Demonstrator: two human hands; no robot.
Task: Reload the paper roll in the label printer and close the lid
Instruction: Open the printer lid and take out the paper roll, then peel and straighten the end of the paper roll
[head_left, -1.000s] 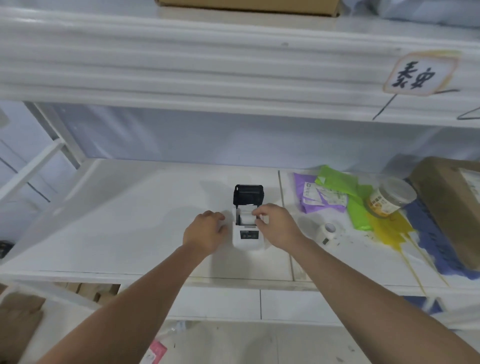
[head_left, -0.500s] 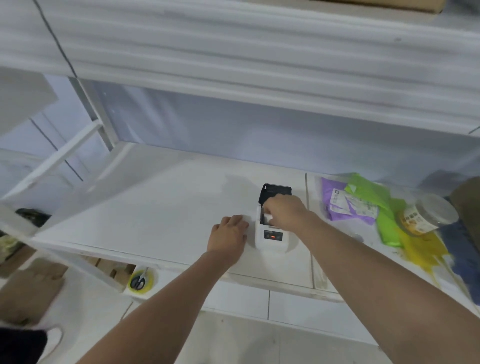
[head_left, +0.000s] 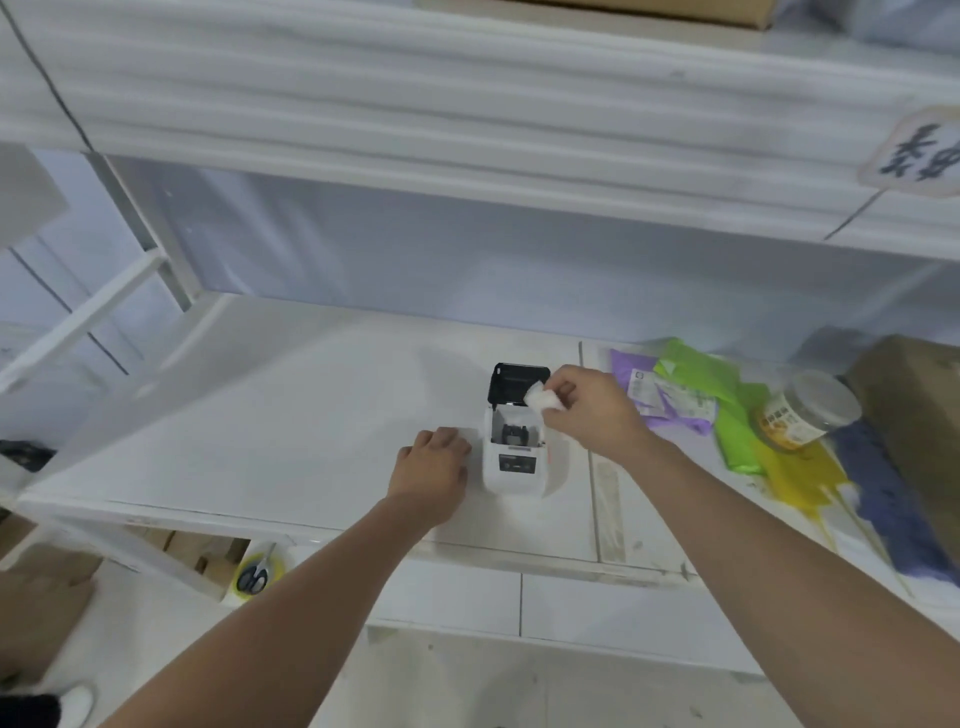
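Observation:
A small white label printer (head_left: 515, 467) stands on the white shelf (head_left: 291, 415), its black lid (head_left: 518, 383) tipped open toward the back. The paper bay (head_left: 514, 430) is open and shows dark parts inside. My right hand (head_left: 592, 410) hovers just right of the lid, fingers pinched on a small white paper roll (head_left: 541, 400) held above the bay. My left hand (head_left: 434, 470) rests on the shelf against the printer's left side, fingers curled and holding nothing.
Purple and green bags (head_left: 691, 395), a clear jar with an orange label (head_left: 808, 415) and a brown box (head_left: 914, 441) lie on the shelf's right part. An upper shelf (head_left: 467, 130) overhangs. Below the front edge sits a tape roll with scissors (head_left: 258, 576).
My right hand has lifted the paper roll out of the printer's bay and moved it up and to the right. The left hand stays beside the printer.

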